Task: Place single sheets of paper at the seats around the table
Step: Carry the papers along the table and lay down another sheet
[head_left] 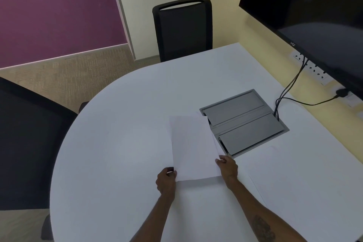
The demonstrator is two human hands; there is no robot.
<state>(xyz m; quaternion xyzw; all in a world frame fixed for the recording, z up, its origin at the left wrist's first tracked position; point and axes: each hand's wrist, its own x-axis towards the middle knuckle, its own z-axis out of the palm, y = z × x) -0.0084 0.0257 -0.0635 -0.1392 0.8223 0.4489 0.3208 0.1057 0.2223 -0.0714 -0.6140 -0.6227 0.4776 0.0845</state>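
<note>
I hold white paper sheets point(193, 147) just above the white table point(121, 133), near its middle. My left hand point(166, 181) pinches the lower left corner. My right hand point(227, 167) grips the right edge, where a second sheet edge peeks out behind the top one. Another white sheet point(282, 171) lies flat on the table at the right, faint against the surface. One black chair point(182, 29) stands at the far side and another black chair point(29, 143) at the left.
A grey cable box point(243, 122) with two closed lids is set into the table just beyond the paper. Black cables point(290, 88) run from it to wall sockets. A large dark screen point(314, 10) hangs at the right.
</note>
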